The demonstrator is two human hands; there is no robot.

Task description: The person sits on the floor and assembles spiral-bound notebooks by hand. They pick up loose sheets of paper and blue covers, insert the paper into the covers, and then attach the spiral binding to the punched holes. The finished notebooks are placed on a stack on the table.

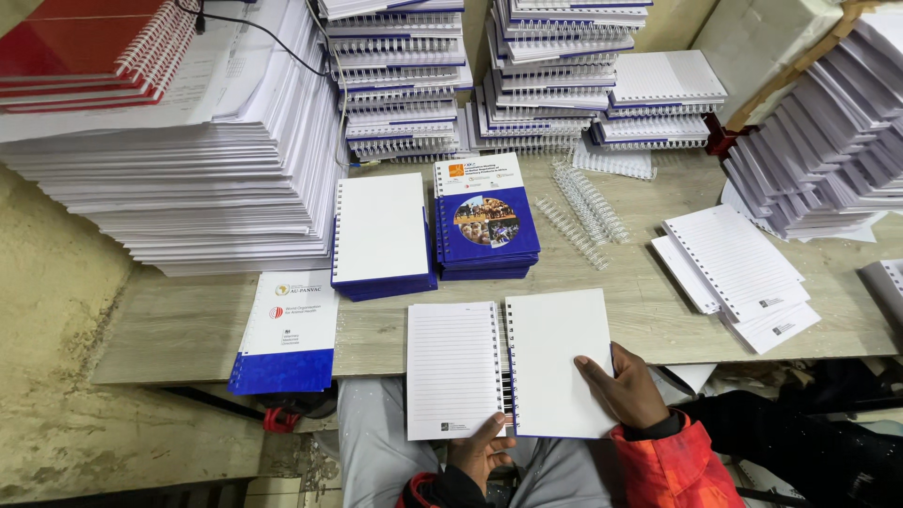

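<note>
Table (188,329) with paper stacks (188,150) at far left. Open spiral notebook (508,367) is held at the near edge: lined page pinched from below by left hand (480,452); right hand (625,386) is laid flat, fingers extended, on blank page.

open spiral-bound notebook (508,369) at the near edge of the wooden tabletop (188,325): left hand (482,450) grips its lower edge near the spine, right hand (628,384) lies flat on the blank right page. behind it, a blue-covered notebook stack (484,218), loose wire coils (583,212), punched lined sheets (734,268) and tall paper stacks (207,141).
</note>
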